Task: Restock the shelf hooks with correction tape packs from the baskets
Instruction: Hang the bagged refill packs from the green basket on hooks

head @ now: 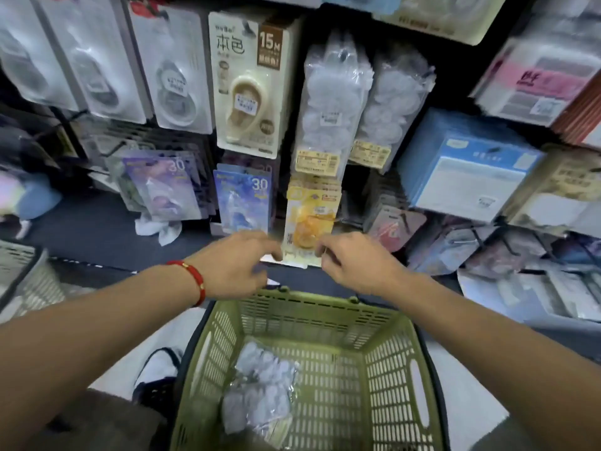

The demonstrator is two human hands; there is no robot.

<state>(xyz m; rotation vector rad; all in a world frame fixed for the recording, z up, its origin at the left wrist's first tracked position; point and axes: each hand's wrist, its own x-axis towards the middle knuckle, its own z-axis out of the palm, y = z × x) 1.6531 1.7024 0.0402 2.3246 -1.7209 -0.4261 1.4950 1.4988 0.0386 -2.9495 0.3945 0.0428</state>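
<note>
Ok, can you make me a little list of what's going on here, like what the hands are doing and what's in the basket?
place: shop shelf with packs hanging on hooks
left hand: fingertips pinching the bottom left edge of the yellow pack
right hand: fingers curled, pinching the pack's bottom right edge
yellow pack: hanging in front of the shelf, below the clear packs
green basket: under the arms, open top
in basket: a clear bag of white round pieces, lying on the left side
left wrist: red bracelet

A stationery shop; price-tagged blister packs [247, 83] on display hooks; green shopping basket [383, 362] below.
</note>
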